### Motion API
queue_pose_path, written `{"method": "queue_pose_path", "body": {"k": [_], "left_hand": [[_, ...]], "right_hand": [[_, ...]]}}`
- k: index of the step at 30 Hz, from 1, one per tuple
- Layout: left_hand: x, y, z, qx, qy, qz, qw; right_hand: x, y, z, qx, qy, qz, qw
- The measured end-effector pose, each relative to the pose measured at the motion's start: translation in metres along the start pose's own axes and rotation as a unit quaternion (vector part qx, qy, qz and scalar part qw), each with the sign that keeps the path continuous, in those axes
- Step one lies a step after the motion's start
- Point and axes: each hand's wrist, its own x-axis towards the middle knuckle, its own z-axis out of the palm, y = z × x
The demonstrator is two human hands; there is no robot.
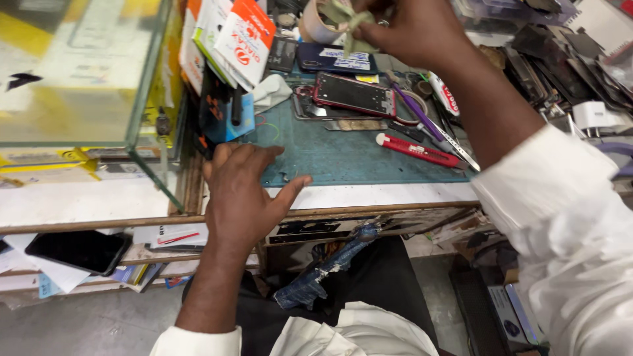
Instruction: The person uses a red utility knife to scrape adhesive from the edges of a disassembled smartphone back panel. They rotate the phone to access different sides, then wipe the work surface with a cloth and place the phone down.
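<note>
My left hand (242, 192) rests flat on the near left corner of a teal work mat (343, 155), fingers spread, holding nothing. My right hand (412, 29) is raised at the back of the bench, fingers pinched on a crumpled greenish strip of tape (346, 20) beside a tape roll (315, 23). An opened phone with a red frame (355, 94) lies on the mat between the hands. A red utility knife (417, 150) lies to the right of it, with a purple-handled tool (414, 109) and tweezers (455, 145) close by.
A glass display case (86, 72) stands at the left, with orange-and-white boxes (237, 36) leaning next to it. A dark phone (78, 250) lies on a lower shelf at left. Phone parts and a white charger (589, 115) crowd the right side.
</note>
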Motion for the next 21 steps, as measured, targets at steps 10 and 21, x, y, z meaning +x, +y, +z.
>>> {"method": "queue_pose_path", "body": {"k": [10,21], "left_hand": [[0.002,0.0,-0.004,0.017,-0.065,0.013,0.998],[-0.001,-0.01,-0.01,-0.086,-0.005,-0.017,0.996]], "right_hand": [[-0.128,-0.015,0.024,-0.06,-0.182,0.005,0.981],[-0.111,-0.037,0.06,0.074,-0.084,0.094,0.989]]}}
